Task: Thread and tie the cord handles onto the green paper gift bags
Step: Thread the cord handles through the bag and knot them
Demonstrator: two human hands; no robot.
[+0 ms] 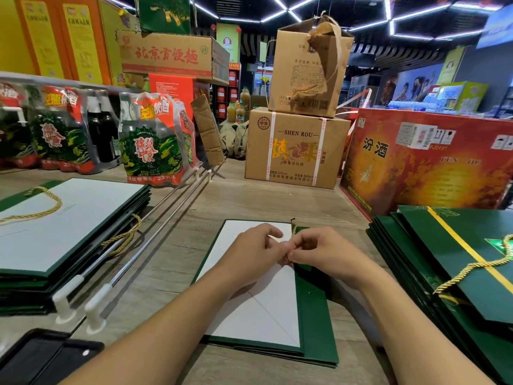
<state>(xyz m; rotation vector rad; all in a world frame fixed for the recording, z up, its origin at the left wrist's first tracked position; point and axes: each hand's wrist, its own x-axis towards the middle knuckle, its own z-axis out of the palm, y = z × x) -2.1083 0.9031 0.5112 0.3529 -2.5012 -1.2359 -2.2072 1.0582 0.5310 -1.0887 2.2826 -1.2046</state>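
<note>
Head view: left hand (255,251) and right hand (324,252) fingers (272,232) pinch cord (293,230) above green bag (316,323), between 2 stacks (69,223).

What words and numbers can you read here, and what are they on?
"SHEN ROU": middle brown carton
"52%vol": same carton, low down
"汾酒": red box on the right
"FJ0191": same red box, below its white stickers
"北京方便面": cardboard carton up top left
"22": drinks pack, bottom strip
Small print on the tall carton and labels on the yellow boxes: too blurred to read.
</note>
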